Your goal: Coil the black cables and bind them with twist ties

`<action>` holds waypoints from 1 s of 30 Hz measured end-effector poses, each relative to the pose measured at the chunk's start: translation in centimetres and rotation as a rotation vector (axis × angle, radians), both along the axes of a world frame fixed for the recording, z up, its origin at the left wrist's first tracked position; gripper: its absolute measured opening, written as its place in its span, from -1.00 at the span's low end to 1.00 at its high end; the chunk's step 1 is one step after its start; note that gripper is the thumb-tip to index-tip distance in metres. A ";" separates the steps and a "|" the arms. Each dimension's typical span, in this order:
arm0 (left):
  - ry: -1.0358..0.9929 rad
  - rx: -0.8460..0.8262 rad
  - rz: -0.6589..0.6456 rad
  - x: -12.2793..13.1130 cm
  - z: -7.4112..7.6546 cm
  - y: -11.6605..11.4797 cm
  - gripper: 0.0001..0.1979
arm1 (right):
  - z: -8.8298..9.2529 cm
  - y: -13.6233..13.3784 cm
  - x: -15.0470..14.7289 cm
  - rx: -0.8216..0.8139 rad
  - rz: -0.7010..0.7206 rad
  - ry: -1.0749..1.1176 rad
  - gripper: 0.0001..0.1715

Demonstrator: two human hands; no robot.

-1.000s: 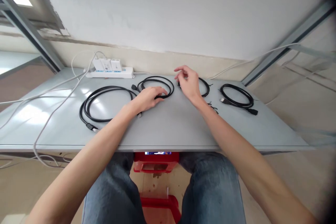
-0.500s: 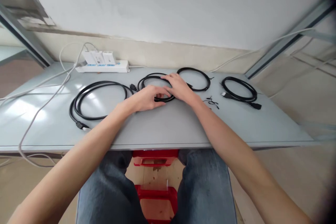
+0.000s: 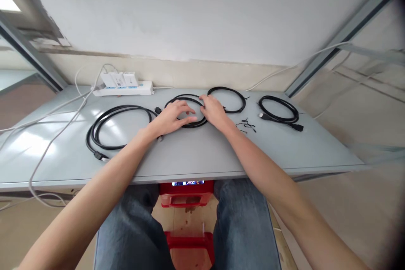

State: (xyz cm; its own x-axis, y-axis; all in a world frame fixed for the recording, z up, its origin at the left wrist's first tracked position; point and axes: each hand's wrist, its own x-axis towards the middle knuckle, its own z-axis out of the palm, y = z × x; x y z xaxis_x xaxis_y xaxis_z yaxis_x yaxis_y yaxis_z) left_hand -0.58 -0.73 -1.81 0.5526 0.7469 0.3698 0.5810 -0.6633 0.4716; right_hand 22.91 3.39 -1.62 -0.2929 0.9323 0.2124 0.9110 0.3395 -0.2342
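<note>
Where the right hand (image 3: 214,112) was brought, head view: whereas a second earlier it had been held in the air off to the right, it was now lowered to the right side of the second coil (image 3: 196,125).
Gap between the hands: widened since half a second earlier, when the fingertips had been almost met over the cable.
Bearing on the work: one coil was attended by both hands at once; it was judged to be the piece being handled.
Left hand (image 3: 171,117): half opened, thumb and forefinger spread apart over the coil's left part; whether any cable was gripped could not be told.
Right hand: fingers bent and held together at the ring's right edge; whether a strand was pinched was hidden.
Second coil, black: laid flat on the grey table (image 3: 190,156), between both hands.
First coil (image 3: 110,148), black, large: laid to the left, partly covered by the left forearm.
Third coil (image 3: 244,101): laid just right of the right hand, towards the wall.
Fourth coil (image 3: 281,120): placed farthest right, well apart.
Thin black ties (image 3: 249,126): scattered right of the right wrist.
</note>
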 end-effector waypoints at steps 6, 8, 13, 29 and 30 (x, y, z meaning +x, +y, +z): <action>-0.093 0.146 0.287 -2.1 -0.4 1.3 -0.40 | 0.3 -0.8 -0.3 0.009 -0.074 -0.061 -0.40; -0.058 0.143 0.417 -2.8 -0.4 1.7 -0.41 | 0.5 -0.9 -0.4 0.002 -0.097 -0.075 -0.42; 0.087 -0.030 0.635 -3.6 0.3 1.2 -0.34 | 0.8 -1.0 -0.6 0.021 -0.114 -0.121 -0.37; 0.250 -0.070 0.791 -6.4 0.9 1.7 -0.62 | 1.4 -0.9 -0.4 0.027 -0.178 -0.075 -0.30; 0.233 -0.056 0.766 -6.4 0.8 1.8 -0.68 | 1.4 -0.9 -0.3 0.030 -0.172 -0.078 -0.32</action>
State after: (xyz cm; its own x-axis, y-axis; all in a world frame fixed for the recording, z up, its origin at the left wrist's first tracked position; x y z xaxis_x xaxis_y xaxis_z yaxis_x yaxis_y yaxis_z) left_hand -6.94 1.04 -1.04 -0.0630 0.9637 0.2593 0.9528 -0.0192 0.3030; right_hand 22.56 2.50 -0.24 -0.1464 0.9635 0.2241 0.9711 0.1831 -0.1531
